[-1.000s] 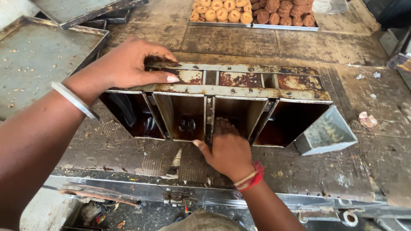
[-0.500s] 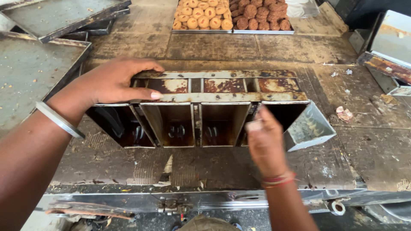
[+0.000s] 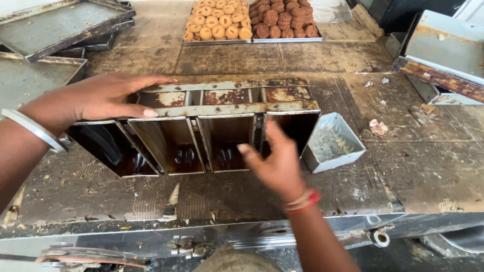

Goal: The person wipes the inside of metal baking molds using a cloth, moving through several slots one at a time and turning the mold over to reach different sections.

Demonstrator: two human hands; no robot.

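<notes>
In the head view, we see a strapped set of four metal loaf tins (image 3: 201,131) tipped onto its side on the worn worktop (image 3: 428,171), so that the open mouths face us and the rusty undersides face up. It sits near the middle of the worktop, a little left of centre, close to the front edge.

Our left hand (image 3: 103,98) lies flat across the upper edge of the set at its left end, fingers spread and thumb along the front strap; we judge that this pressing grip keeps the tilted tins from rolling back onto their bases. The hand is open, not wrapped around anything.

Our right hand (image 3: 275,158) hovers in front of the mouths of the two right-hand tins, fingers loosely extended and pointing inward. It looks empty and open, and we cannot tell whether the fingertips touch a tin wall.

Just to the right of the set stands a small square metal container (image 3: 335,143), tilted, with a pale smear inside, within easy reach of the right hand.

At the far edge sit trays of light and dark biscuits (image 3: 252,22). Empty flat baking trays (image 3: 55,25) are stacked at far left, and another tray (image 3: 443,50) rests at the right.
</notes>
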